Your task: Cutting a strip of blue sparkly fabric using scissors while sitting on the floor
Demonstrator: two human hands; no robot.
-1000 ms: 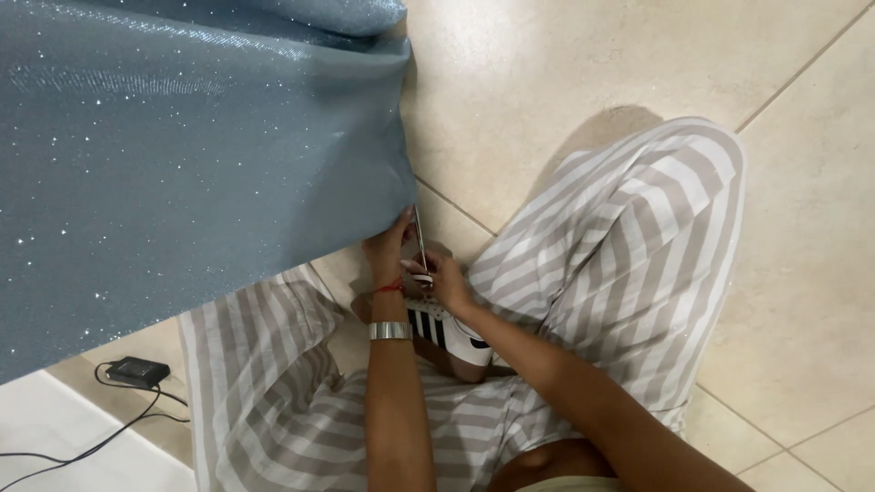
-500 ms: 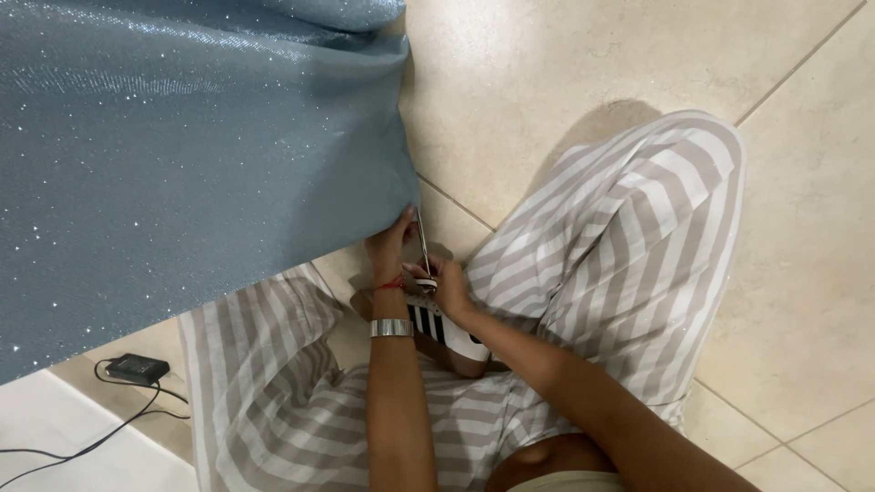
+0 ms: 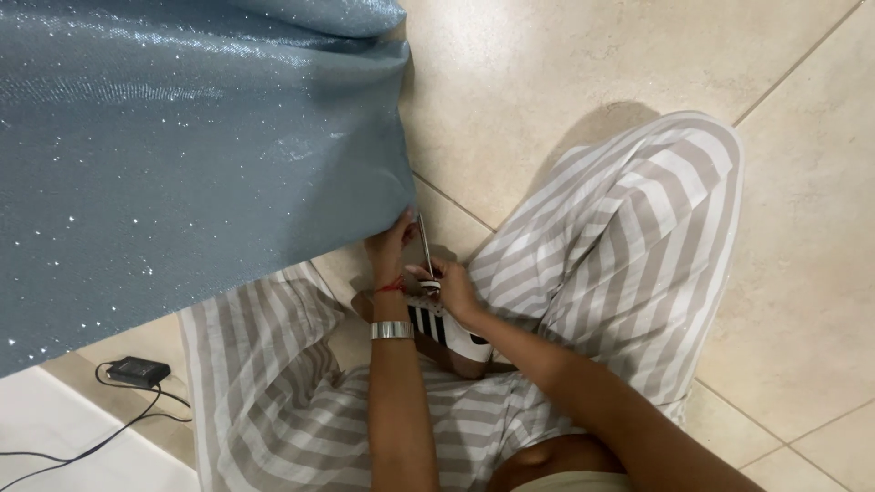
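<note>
A large blue glittery cloth [image 3: 182, 155] hangs over the upper left. My left hand [image 3: 387, 251], with a silver bracelet and a red thread at the wrist, pinches the cloth's lower corner. My right hand [image 3: 453, 289] sits just to the right of it, fingers closed on the low end of a thin pale strand [image 3: 425, 244] that runs up to the cloth's corner. Whether the strand is thread or a needle I cannot tell. A white shoe with black stripes [image 3: 447, 333] lies right under both hands.
I sit on a beige tiled floor [image 3: 592, 64] in grey-and-white striped trousers [image 3: 629, 237], knees spread to both sides. A small black adapter [image 3: 137, 371] with a black cable lies at the lower left, beside a white surface [image 3: 46, 437].
Both hands have stayed at the cloth's corner. The thin strand has tilted slightly; nothing was let go or picked up.
</note>
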